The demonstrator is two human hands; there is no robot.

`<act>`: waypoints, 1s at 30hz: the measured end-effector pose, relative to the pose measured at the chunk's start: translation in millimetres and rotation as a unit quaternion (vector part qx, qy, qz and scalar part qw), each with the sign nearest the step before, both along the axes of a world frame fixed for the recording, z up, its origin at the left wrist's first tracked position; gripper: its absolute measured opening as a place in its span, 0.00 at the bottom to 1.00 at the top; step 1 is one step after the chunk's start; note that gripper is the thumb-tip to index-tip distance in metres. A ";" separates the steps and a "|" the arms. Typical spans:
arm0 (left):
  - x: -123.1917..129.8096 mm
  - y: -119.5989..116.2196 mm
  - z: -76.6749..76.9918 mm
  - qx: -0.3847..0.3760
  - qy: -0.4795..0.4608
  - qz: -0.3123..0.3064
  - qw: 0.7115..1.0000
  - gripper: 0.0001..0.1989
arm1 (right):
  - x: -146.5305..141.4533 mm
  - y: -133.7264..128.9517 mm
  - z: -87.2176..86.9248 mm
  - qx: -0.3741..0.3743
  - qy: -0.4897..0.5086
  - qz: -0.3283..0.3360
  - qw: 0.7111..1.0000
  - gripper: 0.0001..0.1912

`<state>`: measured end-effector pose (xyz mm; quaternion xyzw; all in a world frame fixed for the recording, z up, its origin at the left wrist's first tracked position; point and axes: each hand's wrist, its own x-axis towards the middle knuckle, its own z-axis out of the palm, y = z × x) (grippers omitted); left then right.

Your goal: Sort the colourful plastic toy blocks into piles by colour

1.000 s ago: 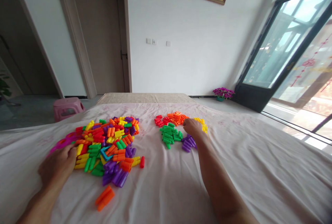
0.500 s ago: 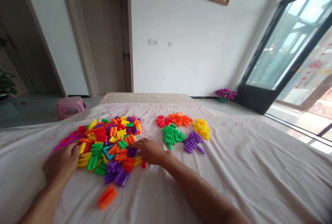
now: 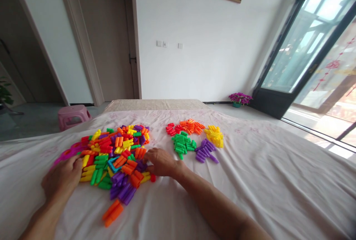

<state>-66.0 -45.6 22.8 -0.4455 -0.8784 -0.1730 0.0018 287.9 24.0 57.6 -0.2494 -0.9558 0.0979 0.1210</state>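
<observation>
A mixed heap of bullet-shaped plastic building blocks (image 3: 104, 158) in red, orange, yellow, green and purple lies on a pale cloth. At its left edge is my left hand (image 3: 62, 175), fingers curled by a yellow block (image 3: 85, 160) and a magenta plastic piece (image 3: 66, 154); what they hold is hidden. My right hand (image 3: 160, 162) reaches into the right side, its bent fingers against purple blocks (image 3: 141, 166) and close to orange ones (image 3: 140, 153); its grasp is partly hidden. A blue frame-shaped piece (image 3: 112, 165) sits amid the heap.
Right of the heap lie single-colour groups: red (image 3: 172, 129), orange (image 3: 191, 126), green (image 3: 182, 144), yellow (image 3: 214, 136) and purple (image 3: 205, 151) blocks. One orange block (image 3: 112, 213) rests nearer me. A pink stool (image 3: 73, 116) stands beyond the cloth (image 3: 250, 180) at left.
The view has shifted slightly. Near my right fingers, orange and purple blocks in the heap have moved a little. Both hands stay at about the same spots.
</observation>
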 end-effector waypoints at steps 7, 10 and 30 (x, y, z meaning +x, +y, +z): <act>2.8 -1.2 2.5 -0.004 0.002 0.005 1.000 0.32 | -1.5 -3.7 -1.2 0.020 0.006 -0.004 1.000 0.25; 1.0 -0.8 1.1 -0.003 0.010 -0.004 1.000 0.33 | 0.0 -2.8 -0.3 0.019 -0.006 -0.026 0.999 0.24; -3.5 2.2 -2.6 -0.030 0.010 0.004 0.999 0.37 | 119.3 27.9 90.6 -0.018 -0.102 -0.229 0.968 0.18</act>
